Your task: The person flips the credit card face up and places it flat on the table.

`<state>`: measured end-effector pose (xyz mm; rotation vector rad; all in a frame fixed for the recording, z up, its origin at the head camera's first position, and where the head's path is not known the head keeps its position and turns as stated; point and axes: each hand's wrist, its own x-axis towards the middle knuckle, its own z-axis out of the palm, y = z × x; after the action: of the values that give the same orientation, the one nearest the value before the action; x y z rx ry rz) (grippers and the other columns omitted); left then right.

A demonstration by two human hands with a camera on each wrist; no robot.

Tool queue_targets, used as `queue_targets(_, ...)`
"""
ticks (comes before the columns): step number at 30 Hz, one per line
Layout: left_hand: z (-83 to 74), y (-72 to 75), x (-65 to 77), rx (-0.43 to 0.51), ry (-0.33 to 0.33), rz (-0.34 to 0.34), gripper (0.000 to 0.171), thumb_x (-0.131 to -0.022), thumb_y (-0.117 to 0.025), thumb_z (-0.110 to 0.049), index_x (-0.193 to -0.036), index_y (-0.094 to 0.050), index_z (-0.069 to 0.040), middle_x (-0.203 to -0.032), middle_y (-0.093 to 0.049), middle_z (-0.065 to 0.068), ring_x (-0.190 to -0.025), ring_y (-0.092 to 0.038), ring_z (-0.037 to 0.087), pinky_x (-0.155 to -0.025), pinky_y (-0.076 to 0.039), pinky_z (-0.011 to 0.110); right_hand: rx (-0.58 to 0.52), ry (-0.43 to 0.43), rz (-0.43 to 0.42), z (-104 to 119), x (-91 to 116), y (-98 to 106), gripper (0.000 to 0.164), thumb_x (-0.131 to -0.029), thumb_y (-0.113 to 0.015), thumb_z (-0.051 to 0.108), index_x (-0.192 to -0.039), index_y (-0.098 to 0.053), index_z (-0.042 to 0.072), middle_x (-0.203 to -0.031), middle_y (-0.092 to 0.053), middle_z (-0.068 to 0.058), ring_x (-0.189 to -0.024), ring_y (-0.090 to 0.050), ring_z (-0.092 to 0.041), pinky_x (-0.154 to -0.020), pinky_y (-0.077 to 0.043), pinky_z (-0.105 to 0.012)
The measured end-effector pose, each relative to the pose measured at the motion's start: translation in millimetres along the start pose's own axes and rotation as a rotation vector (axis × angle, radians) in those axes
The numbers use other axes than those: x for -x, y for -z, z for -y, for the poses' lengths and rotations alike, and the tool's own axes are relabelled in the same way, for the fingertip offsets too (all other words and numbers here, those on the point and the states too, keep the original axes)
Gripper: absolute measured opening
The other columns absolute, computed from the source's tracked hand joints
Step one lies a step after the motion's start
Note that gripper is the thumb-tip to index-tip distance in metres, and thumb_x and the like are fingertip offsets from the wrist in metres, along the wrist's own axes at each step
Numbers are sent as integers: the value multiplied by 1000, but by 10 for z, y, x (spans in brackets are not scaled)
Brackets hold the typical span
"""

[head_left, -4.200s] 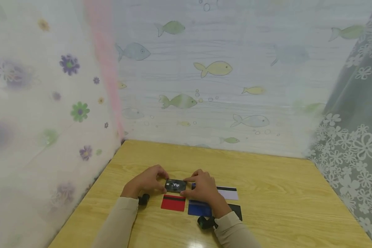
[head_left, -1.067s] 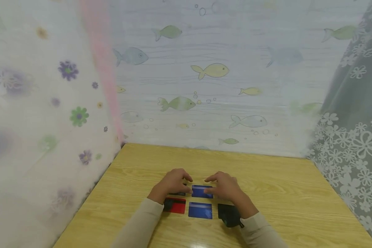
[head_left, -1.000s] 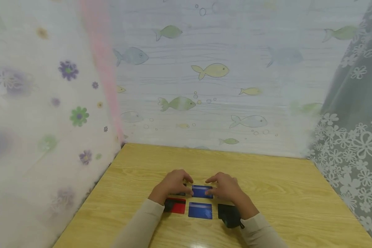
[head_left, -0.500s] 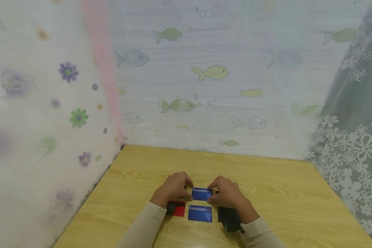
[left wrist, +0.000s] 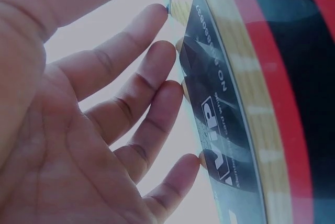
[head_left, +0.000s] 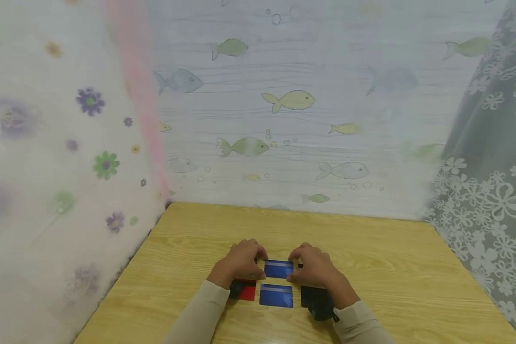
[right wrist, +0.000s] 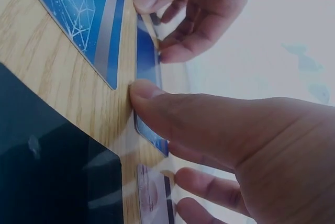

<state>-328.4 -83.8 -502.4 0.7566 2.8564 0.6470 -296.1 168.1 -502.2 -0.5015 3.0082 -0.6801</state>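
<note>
A blue card with a pale stripe [head_left: 278, 269] lies flat in the middle of the back row. My left hand [head_left: 242, 260] pinches its left end, thumb at the near edge and index finger at the far edge. At the right end, my right hand [head_left: 316, 267] pinches it likewise; in the right wrist view its thumb presses the near edge. The other left fingertips rest by the far edge of a black Vip card [left wrist: 209, 88], mostly covered by that hand in the head view. Under the right hand lies a white card with a dark stripe [right wrist: 154, 195].
In the front row lie a red card with a black stripe [head_left: 248, 291], another blue card [head_left: 276, 296] and a black card [head_left: 307, 296]. Black wrist cameras partly cover the red and black cards. The wood-look table [head_left: 370, 267] meets a fish-patterned curtain [head_left: 284, 157] behind.
Earlier both hands held the black Vip card at the back left. They then moved right to the back blue card, and their fingers closed onto its ends, where they stay.
</note>
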Motion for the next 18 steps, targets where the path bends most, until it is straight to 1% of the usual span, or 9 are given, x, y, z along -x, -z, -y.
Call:
queue_targets(2, 2, 2, 2, 14, 3, 3, 31, -72, -93, -33, -98, -77, -25, -103, -61, -8, -105, -53, 20, -100, -40, 53, 1, 5, 7, 7, 0, 9, 41, -76, -90, 44, -111, -76, 28, -118, -63, 5, -105, -59, -20, -89, -42, -60)
queue_targets(5, 6, -11, -7, 21, 1, 5, 29, -73, -92, -31, -95, -75, -26, -102, -61, -8, -106, -53, 21, -101, -39, 53, -6, 8, 16, 7, 5, 18, 40, -76, -90, 42, -110, -75, 28, -118, -62, 5, -104, -59, -19, -88, -43, -59)
queue_targets(7, 8, -18, -10, 23, -1, 9, 29, -74, -91, -30, -98, -75, -26, -103, -60, -8, -107, -53, 21, -101, -39, 53, -11, 10, 14, 0, 3, 10, 39, -76, -91, 41, -108, -75, 27, -118, -62, 4, -103, -59, -20, -87, -43, -58)
queue_targets(10, 4, -17, -12, 17, -3, 13, 36, -75, -90, -30, -106, -74, -24, -105, -61, -8, -109, -53, 21, -101, -39, 52, -18, 8, 11, -3, 3, 5, 36, -76, -91, 39, -106, -74, 27, -119, -61, 3, -103, -58, -21, -87, -44, -58)
queue_targets(13, -1, -9, -10, 16, -7, 20, 36, -75, -90, -30, -107, -74, -24, -107, -61, -8, -108, -53, 20, -102, -39, 51, -22, 11, 11, -5, 0, 10, 35, -76, -91, 38, -105, -74, 27, -119, -61, 3, -102, -57, -21, -87, -44, -58)
queue_targets(18, 5, -13, -10, 17, -4, 28, 36, -76, -90, -31, -108, -74, -25, -109, -60, -8, -108, -53, 19, -104, -39, 50, -21, 28, 22, -6, 8, 21, 37, -77, -90, 39, -107, -74, 26, -117, -60, 3, -103, -56, -21, -88, -43, -59)
